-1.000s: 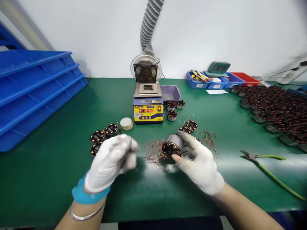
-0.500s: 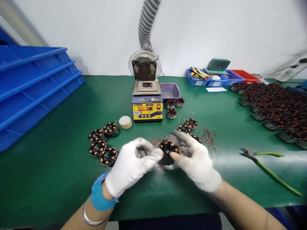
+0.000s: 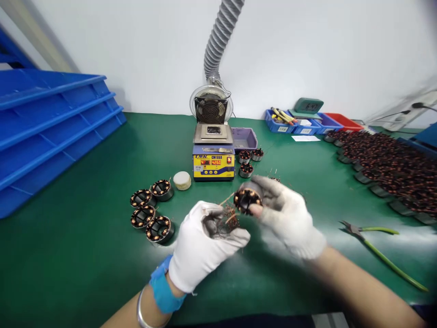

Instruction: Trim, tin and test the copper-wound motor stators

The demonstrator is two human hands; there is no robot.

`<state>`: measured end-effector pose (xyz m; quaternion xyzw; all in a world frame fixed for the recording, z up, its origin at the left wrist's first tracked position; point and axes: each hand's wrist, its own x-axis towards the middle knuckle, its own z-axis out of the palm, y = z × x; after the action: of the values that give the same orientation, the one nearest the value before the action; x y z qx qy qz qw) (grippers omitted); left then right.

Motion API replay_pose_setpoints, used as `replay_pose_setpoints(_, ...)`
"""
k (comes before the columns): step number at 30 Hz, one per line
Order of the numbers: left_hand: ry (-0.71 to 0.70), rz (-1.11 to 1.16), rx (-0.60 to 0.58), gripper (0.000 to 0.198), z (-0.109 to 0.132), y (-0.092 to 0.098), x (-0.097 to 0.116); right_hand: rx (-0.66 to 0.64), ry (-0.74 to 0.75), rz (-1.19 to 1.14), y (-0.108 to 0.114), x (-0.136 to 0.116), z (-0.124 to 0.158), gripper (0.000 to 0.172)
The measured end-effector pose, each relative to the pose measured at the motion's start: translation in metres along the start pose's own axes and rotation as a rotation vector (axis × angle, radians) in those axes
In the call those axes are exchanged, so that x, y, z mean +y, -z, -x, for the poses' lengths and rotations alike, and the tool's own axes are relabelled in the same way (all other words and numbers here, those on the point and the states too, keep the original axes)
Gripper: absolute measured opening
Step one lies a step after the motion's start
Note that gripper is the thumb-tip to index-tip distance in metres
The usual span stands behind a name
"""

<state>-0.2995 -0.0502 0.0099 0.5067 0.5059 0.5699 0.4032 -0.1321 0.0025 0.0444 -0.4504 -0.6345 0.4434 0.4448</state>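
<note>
My right hand [image 3: 287, 214], in a white glove, is closed around a motor stator [image 3: 247, 200] with copper coils. Its ring opening is tilted toward me, with the thumb at the lower rim. A copper wire lead [image 3: 227, 199] sticks out from the stator to the left. Just left of it is my left hand [image 3: 208, 241], also gloved, its thumb apart from the curled fingers and nothing plainly gripped. Behind the gap between thumb and fingers shows a tangle of copper wire clippings [image 3: 232, 216]. The right hand hides part of the bench and the stators behind it.
Several stators [image 3: 159, 229] stand left, beside a round pale pad [image 3: 182, 180]. A yellow-fronted solder pot [image 3: 214, 161] stands at centre back, with smaller stators [image 3: 246, 170] by it. Cutting pliers [image 3: 362, 234] lie right, before many stators [image 3: 392, 168]. Blue trays [image 3: 61, 127] are stacked far left.
The left thumb and fingers have parted from their pinch on the wire lead. My right hand has lifted the stator slightly and shifted right. The head view has moved a little.
</note>
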Motion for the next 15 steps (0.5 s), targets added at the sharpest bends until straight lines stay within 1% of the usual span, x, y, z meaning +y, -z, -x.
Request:
replay_pose_setpoints(2,-0.074,-0.126,0.085,0.054,0.0,0.002,-0.003,0.043,0.108,0.245,0.009,-0.021,-0.035,0.066)
replay_pose_setpoints(3,-0.118,-0.209,0.096,0.061,0.001,0.003,-0.006,0.067,0.169,0.379,0.012,-0.032,-0.056,0.066)
replay_pose_setpoints(5,-0.224,-0.381,0.063,0.066,0.001,0.004,-0.013,0.109,0.276,0.626,0.014,-0.053,-0.103,0.064)
replay_pose_setpoints(7,-0.345,-0.536,-0.01,0.063,0.001,0.004,-0.022,0.093,0.343,0.8,0.009,-0.071,-0.15,0.053)
replay_pose_setpoints(9,-0.442,-0.64,-0.064,0.059,-0.001,0.003,-0.03,0.057,0.365,0.949,-0.001,-0.083,-0.191,0.043)
replay_pose_setpoints(11,-0.5,-0.708,-0.069,0.057,-0.002,0.003,-0.035,0.025,0.346,1.078,-0.013,-0.09,-0.223,0.038)
replay_pose_setpoints(13,-0.524,-0.744,-0.048,0.054,-0.003,0.003,-0.037,0.021,0.318,1.19,-0.025,-0.093,-0.245,0.035)
replay_pose_setpoints(15,-0.536,-0.761,-0.034,0.053,-0.003,0.003,-0.037,0.028,0.317,1.276,-0.035,-0.094,-0.26,0.033)
